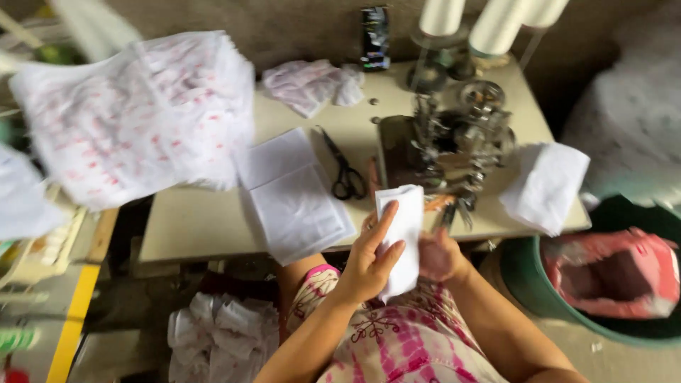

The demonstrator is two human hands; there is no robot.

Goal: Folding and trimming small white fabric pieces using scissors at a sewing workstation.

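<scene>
A folded white fabric piece [404, 234] stands upright in front of me, above my lap. My left hand [370, 259] grips its left side, with thumb and fingers laid on the cloth. My right hand [440, 257] is at its right edge, closed and blurred, partly behind the fabric. Both hands are just in front of the table's near edge [206, 245]. Beyond them stands a sewing machine [454, 142].
On the table lie flat white fabric pieces [294, 195], black scissors [344, 170], a crumpled cloth pile [308, 84] and another white stack [546, 184]. A large printed fabric stack [135, 117] sits left. Thread cones [496, 25] stand behind. A green tub [617, 284] is at right; white pieces [220, 333] lie on the floor.
</scene>
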